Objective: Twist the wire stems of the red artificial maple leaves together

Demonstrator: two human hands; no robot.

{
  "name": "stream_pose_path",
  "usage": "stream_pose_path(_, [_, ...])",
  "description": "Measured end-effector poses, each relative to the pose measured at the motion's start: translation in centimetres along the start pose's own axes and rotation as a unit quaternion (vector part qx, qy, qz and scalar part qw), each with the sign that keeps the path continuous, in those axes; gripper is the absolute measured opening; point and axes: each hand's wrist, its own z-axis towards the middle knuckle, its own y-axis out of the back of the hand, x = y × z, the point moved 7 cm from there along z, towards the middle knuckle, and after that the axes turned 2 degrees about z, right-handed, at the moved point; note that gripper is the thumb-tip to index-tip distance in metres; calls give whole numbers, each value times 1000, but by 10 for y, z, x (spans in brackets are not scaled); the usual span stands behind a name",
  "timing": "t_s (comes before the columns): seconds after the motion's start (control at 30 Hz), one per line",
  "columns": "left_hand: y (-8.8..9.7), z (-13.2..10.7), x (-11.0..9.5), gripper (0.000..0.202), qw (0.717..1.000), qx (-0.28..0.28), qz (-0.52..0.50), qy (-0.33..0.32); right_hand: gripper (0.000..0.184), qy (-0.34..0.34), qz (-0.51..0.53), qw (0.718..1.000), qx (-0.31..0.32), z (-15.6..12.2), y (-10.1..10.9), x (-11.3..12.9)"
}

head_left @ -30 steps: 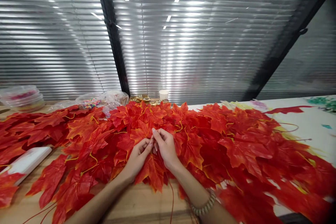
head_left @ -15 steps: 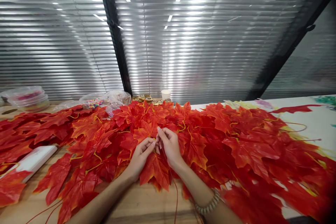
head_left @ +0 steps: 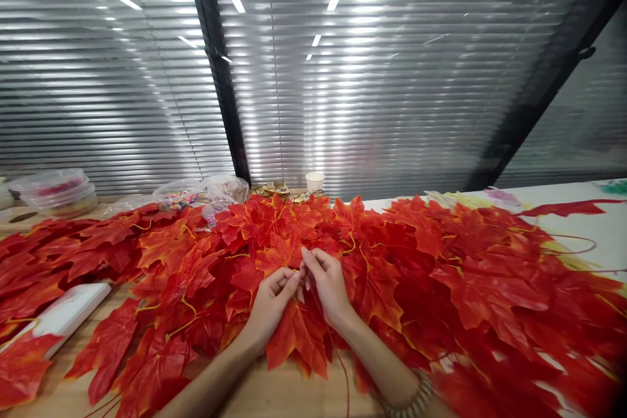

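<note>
A wide heap of red and orange artificial maple leaves covers the table. My left hand and my right hand meet at the middle of the heap, fingertips pinched together on the stem end of one red maple leaf that lies under them. A thin red string trails from the hands toward me. A beaded bracelet sits on my right wrist.
A white flat box lies at the left on the wooden table. Clear plastic tubs of beads and bags stand at the back left, a small white cup behind the leaves. Blinds fill the background.
The view has shifted slightly, so hands and leaves sit a little lower and to the right. Both hands stay pinched together on the same leaf.
</note>
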Motion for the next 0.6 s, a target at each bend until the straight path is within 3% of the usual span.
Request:
stream_pose_path(0.23, [-1,0,3,28,1000,7,-2,24,34,10,-15,1000,3,-1,-1,2])
stream_pose_path(0.6, [-3,-3,4,24,999,21,39,-4,35,8,-47,999,-6,-1,1,3])
